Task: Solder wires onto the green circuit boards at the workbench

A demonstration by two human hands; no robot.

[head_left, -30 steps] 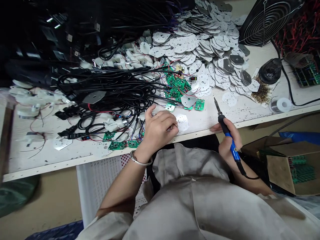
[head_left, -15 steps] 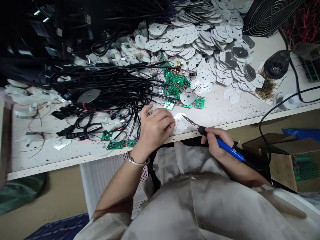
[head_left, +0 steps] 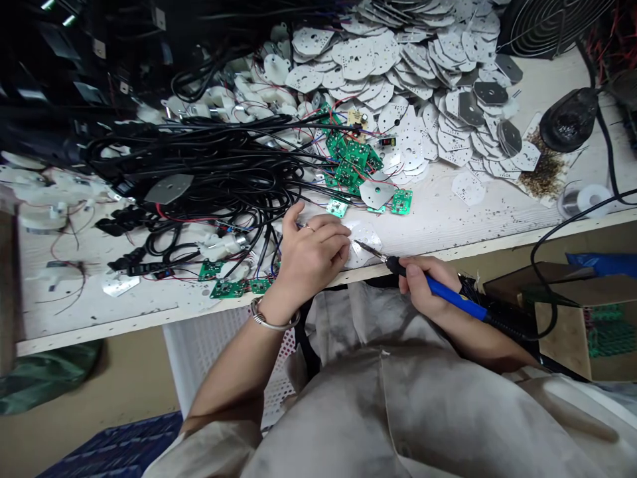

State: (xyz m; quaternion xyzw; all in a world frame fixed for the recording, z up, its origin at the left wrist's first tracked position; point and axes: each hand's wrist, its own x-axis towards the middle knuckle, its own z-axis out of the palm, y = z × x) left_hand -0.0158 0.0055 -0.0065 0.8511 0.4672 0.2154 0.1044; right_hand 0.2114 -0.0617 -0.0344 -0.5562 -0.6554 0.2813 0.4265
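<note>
My right hand grips a soldering iron by its blue and black handle. The iron's metal tip points left, over a white, many-sided circuit plate near the bench's front edge. My left hand rests at the plate's left side, its fingers curled and pressed together, the thumb raised. What those fingers pinch, if anything, is hidden. Just beyond the plate lie a small green circuit board and a second green board.
White plates are heaped at the back. Black cables and wired green boards spread left and centre. A black iron stand, a solder spool and a fan stand right. The iron's cord hangs past the edge.
The soldering iron's tip has moved left and slightly down, closer to my left fingers. My left hand has barely shifted. The view has turned slightly.
</note>
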